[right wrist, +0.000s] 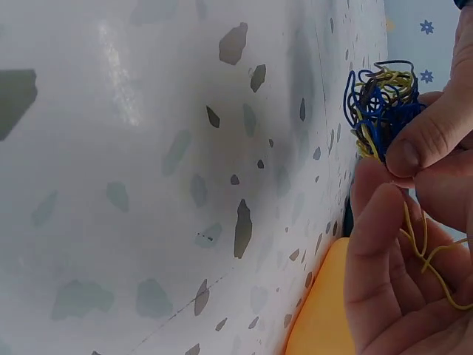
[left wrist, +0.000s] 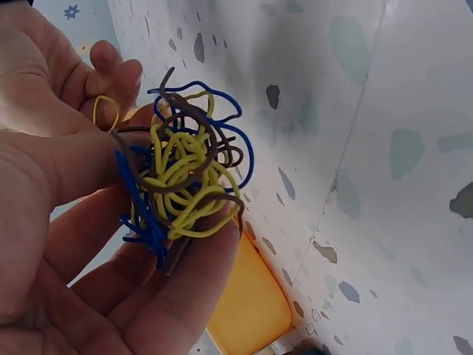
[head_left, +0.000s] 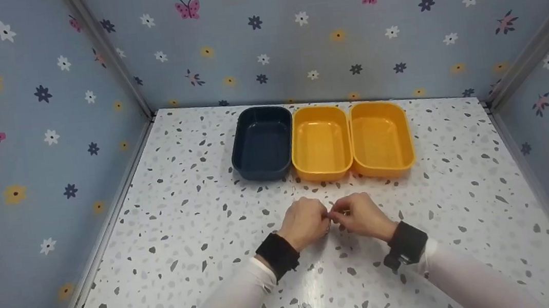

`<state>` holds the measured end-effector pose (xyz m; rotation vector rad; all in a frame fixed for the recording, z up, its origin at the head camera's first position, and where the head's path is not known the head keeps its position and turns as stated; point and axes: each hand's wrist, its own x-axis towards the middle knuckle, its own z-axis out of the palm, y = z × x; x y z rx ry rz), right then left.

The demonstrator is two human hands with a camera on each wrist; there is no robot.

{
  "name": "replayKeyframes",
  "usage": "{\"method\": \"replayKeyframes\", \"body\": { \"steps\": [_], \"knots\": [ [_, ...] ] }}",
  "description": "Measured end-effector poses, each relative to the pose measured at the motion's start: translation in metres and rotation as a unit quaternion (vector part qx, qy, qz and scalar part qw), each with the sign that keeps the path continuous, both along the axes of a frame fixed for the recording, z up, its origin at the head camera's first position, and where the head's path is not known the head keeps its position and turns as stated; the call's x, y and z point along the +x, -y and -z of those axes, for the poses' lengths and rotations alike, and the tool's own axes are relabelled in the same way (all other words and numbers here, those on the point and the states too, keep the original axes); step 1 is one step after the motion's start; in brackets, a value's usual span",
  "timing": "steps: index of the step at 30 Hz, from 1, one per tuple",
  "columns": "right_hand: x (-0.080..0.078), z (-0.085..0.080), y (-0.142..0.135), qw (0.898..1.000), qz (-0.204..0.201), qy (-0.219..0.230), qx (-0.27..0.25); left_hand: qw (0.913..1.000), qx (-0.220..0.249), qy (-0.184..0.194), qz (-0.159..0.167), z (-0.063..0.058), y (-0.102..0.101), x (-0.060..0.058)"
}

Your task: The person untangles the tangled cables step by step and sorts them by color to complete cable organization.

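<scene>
In the head view, my left hand (head_left: pixel 305 221) and right hand (head_left: pixel 363 216) meet over the speckled table, in front of the bins. A tangled bundle of thin wires (left wrist: pixel 188 166), yellow, blue and brown, sits between the thumb and fingers of my left hand (left wrist: pixel 96 229). The right wrist view shows my right hand (right wrist: pixel 392 274) close against the bundle, its fingertips pinching a yellow wire (right wrist: pixel 425 255). That wire loops loosely across the right palm. Its path into the bundle is hidden by the fingers.
Behind the hands stand a dark blue bin (head_left: pixel 264 176) and two yellow bins, the middle one (head_left: pixel 323 175) and the right one (head_left: pixel 385 171), side by side. Patterned panels (head_left: pixel 294 58) enclose the table (head_left: pixel 185 236) at the back and both sides.
</scene>
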<state>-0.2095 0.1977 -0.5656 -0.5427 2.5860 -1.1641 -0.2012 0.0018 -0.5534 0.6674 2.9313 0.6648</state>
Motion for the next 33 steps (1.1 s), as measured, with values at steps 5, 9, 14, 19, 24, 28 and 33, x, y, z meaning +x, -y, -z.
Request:
{"method": "replayKeyframes", "body": {
  "steps": [5, 9, 14, 19, 24, 28, 33],
  "knots": [
    [-0.001, 0.001, 0.001, 1.000, -0.007, -0.014, 0.005, 1.0000, 0.006, 0.002, 0.002, 0.001, 0.000, 0.000],
    [-0.001, 0.003, 0.002, 0.998, -0.005, -0.055, 0.022, 1.0000, 0.007, 0.000, 0.004, 0.000, -0.001, 0.000],
    [0.002, 0.008, 0.004, 0.997, -0.001, -0.069, 0.028, 1.0000, 0.001, 0.003, 0.002, 0.000, -0.002, 0.000],
    [0.004, 0.011, -0.001, 0.998, -0.002, -0.066, 0.019, 0.9992, -0.003, 0.039, 0.002, -0.001, -0.003, 0.001],
    [0.005, 0.010, -0.008, 0.997, -0.016, -0.070, 0.014, 0.9973, 0.008, 0.073, -0.004, 0.000, -0.004, 0.002],
    [0.003, 0.006, -0.016, 0.999, -0.012, -0.047, 0.009, 0.9970, -0.021, 0.074, -0.006, 0.005, 0.001, 0.001],
    [-0.005, -0.008, -0.030, 0.998, 0.044, -0.020, -0.025, 0.9954, -0.050, 0.081, -0.006, 0.009, 0.008, 0.000]
  ]
}}
